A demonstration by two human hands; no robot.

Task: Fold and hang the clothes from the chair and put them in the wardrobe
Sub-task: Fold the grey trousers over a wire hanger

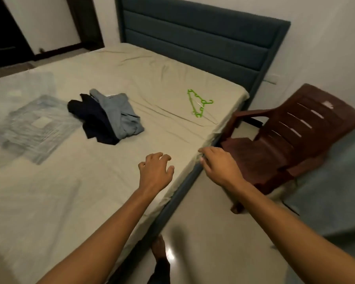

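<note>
A heap of clothes lies on the bed (49, 201): a dark navy garment (92, 119) with a light blue garment (121, 113) partly on top of it. A green plastic hanger (198, 102) rests flat on the sheet near the bed's right edge. The brown plastic chair (291, 136) stands beside the bed on the right, its seat bare. My left hand (155, 171) hovers over the sheet near the bed's edge, fingers loosely curled and holding nothing. My right hand (218, 163) reaches over the bed's edge toward the chair seat, fingers extended, empty.
A dark blue padded headboard (193, 37) rises behind the bed. A square blue patterned cushion (33, 128) lies at the left of the bed. Tiled floor (213, 232) lies between bed and chair. A grey-blue cloth surface (336, 191) sits at the far right. My foot (159, 247) shows below.
</note>
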